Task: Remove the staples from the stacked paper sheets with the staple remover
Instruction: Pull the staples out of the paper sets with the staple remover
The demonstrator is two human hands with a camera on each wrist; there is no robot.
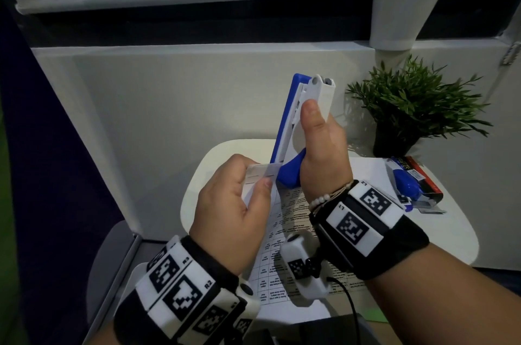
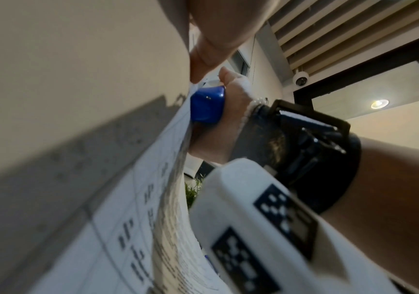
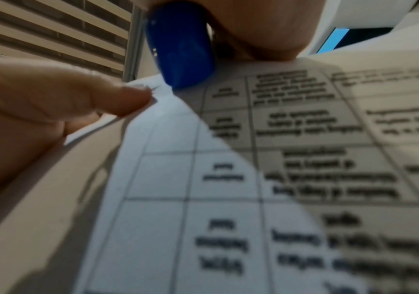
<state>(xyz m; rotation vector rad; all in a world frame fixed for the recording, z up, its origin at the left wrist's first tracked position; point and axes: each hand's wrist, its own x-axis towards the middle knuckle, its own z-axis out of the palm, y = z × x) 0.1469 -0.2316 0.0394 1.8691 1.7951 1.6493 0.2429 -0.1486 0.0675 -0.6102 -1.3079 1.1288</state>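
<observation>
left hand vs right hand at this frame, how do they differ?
Left hand pinches the top corner of the paper sheets; right hand grips the staple remover.
Left hand's thumb lies flat on the paper; right hand's thumb points up along the tool's white body.
Left hand sits lower in the head view than right hand.
Shared: both wear black wristbands with marker tags.

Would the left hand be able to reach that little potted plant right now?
Probably not: the left hand pinches a corner of the paper sheets, and the right hand, gripping the staple remover, stands between it and the potted plant.
</observation>
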